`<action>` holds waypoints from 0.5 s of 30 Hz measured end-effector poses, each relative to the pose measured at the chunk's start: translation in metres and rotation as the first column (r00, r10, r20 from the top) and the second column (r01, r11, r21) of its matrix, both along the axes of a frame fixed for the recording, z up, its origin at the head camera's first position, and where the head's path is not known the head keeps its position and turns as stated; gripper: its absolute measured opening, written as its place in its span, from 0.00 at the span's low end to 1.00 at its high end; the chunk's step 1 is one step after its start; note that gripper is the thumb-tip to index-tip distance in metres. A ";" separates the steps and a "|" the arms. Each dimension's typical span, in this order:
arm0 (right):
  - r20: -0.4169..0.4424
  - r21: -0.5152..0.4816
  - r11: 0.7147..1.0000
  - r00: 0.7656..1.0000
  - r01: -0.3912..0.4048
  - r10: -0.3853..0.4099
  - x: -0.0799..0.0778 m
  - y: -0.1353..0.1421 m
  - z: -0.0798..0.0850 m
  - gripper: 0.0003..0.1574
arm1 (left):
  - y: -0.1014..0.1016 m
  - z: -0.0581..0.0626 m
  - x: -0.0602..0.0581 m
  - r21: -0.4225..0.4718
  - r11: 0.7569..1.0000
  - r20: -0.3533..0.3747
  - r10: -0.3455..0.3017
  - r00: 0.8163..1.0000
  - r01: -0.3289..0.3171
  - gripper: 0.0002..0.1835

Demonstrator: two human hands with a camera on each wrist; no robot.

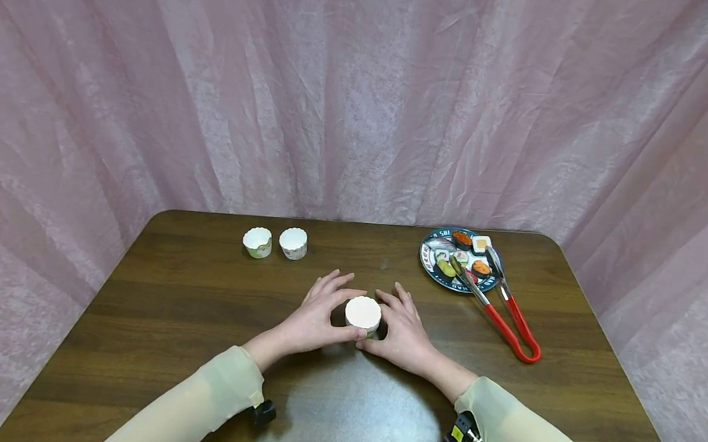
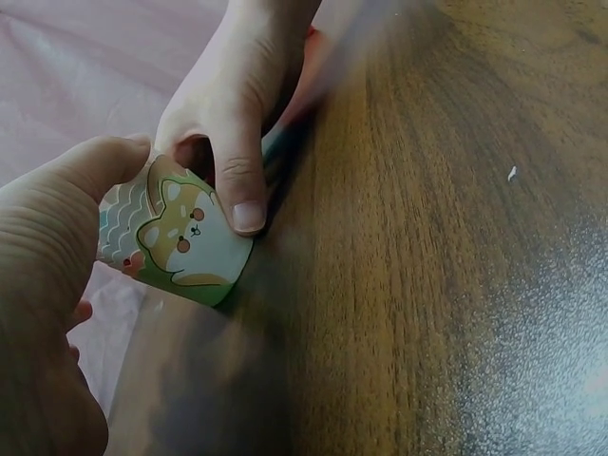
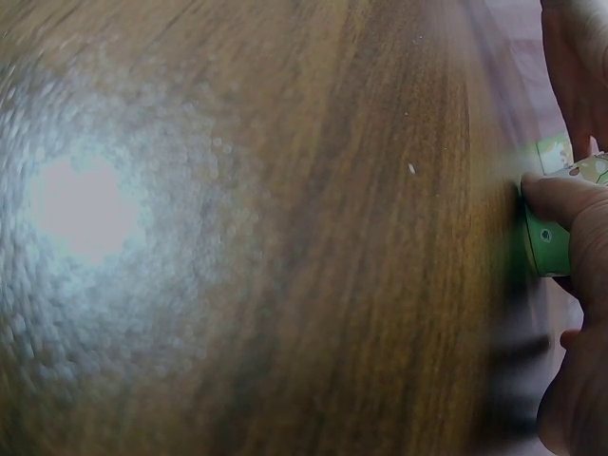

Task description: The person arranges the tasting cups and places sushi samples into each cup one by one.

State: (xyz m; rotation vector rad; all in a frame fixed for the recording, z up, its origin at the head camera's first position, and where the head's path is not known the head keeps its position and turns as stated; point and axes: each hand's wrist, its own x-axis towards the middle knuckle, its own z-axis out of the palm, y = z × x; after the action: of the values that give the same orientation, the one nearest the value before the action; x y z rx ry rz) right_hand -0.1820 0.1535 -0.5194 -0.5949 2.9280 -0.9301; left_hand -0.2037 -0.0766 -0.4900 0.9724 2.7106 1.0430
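Note:
Both hands hold a paper cupcake cup [image 1: 363, 312] with a scalloped white rim, at mid-table. The left hand [image 1: 317, 321] curves around its left side, with the thumb at the near side of the rim. From the right, the right hand [image 1: 406, 336] grips it, thumb lower on the near wall. In the left wrist view the cup [image 2: 180, 249] shows a printed tan and white dog on green, and the right thumb presses near its base. Only part of the cup's green side [image 3: 549, 242] shows at the right wrist view's edge. The far fingers are partly hidden.
Two similar paper cups, one [image 1: 257, 243] beside the other [image 1: 293, 244], stand toward the back left. At the back right, a round plate [image 1: 427, 269] bears several sushi pieces. Red-handled tongs [image 1: 511, 333] lean across it. A pink curtain [image 1: 365, 95] hangs behind the wooden table [image 1: 148, 329].

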 end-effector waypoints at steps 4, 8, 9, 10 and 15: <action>0.002 -0.004 1.000 1.000 0.000 0.000 0.000 0.000 0.000 0.44 | 0.000 0.000 0.000 0.006 1.000 -0.005 0.001 1.000 -0.001 0.40; -0.001 -0.002 1.000 1.000 -0.002 0.002 -0.001 0.001 -0.001 0.48 | 0.000 0.000 0.000 0.026 1.000 -0.023 -0.004 1.000 0.005 0.39; -0.002 -0.002 1.000 1.000 -0.003 0.003 -0.001 0.001 -0.001 0.49 | 0.000 0.000 0.000 0.031 0.999 -0.028 -0.006 1.000 0.007 0.39; -0.004 -0.001 1.000 1.000 -0.003 0.003 -0.001 0.001 -0.001 0.49 | 0.000 0.000 0.000 0.036 0.999 -0.031 -0.007 0.999 0.008 0.39; -0.002 -0.001 1.000 1.000 -0.004 0.004 -0.001 0.001 -0.001 0.47 | 0.000 0.000 0.001 0.052 0.999 -0.026 -0.007 1.000 0.008 0.39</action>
State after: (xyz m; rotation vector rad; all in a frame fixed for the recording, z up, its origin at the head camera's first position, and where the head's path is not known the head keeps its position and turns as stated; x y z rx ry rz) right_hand -0.1831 0.1543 -0.5207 -0.6027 2.9272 -0.9314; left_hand -0.2029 -0.0764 -0.4896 1.0102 2.7116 1.1122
